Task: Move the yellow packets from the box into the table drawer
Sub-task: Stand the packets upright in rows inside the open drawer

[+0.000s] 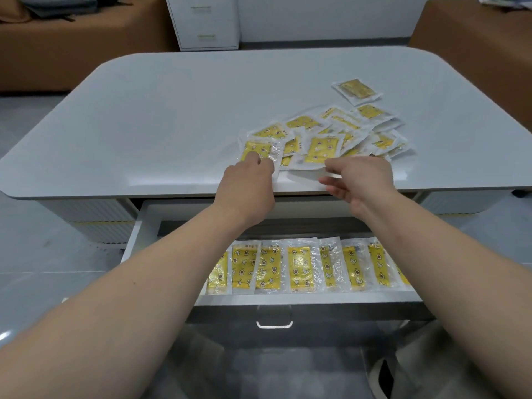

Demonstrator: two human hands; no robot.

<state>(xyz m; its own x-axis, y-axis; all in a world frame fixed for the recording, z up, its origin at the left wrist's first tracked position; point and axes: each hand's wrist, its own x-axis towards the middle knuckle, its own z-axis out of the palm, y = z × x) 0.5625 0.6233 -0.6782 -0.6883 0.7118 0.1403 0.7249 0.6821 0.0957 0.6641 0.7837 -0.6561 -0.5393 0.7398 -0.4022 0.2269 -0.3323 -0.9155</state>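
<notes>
Reaching over the open drawer [316, 298], the left hand [247, 182] curls its fingers [253, 158] onto the end packet [259, 148] of the loose pile of yellow packets [322, 145] on the worktop [158, 125]. The right hand [361, 180] hovers at the pile's near edge with fingers half bent, and blur hides whether they grip a wrapper. A row of packets [299, 267] already stands in the drawer; no box shows. The slick wrappers overlap, so one pull could drag neighbours off the worktop's edge, past the drawer and onto the floor.
</notes>
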